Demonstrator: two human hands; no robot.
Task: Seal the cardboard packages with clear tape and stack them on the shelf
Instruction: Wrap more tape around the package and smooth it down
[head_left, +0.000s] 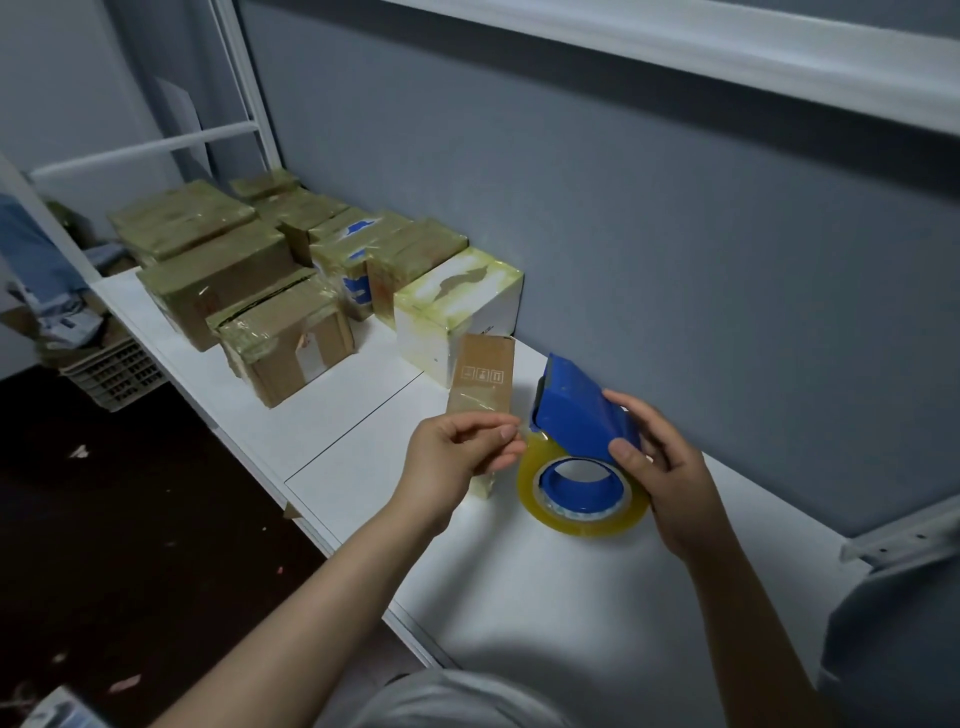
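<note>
A small, slim cardboard package (484, 374) stands upright on the white shelf (545, 587), partly behind my left hand. My left hand (457, 457) pinches the free end of the clear tape in front of the package. My right hand (660, 467) grips a blue tape dispenser (576, 410) with a roll of clear yellowish tape (582, 504) resting on the shelf to the right of the package. A short stretch of tape runs between the dispenser and my left fingers.
Several taped cardboard boxes (280, 343) and a white taped box (457, 312) stand in rows at the shelf's left and back. A grey wall (675, 234) runs behind. A plastic crate (114, 374) sits on the dark floor at left.
</note>
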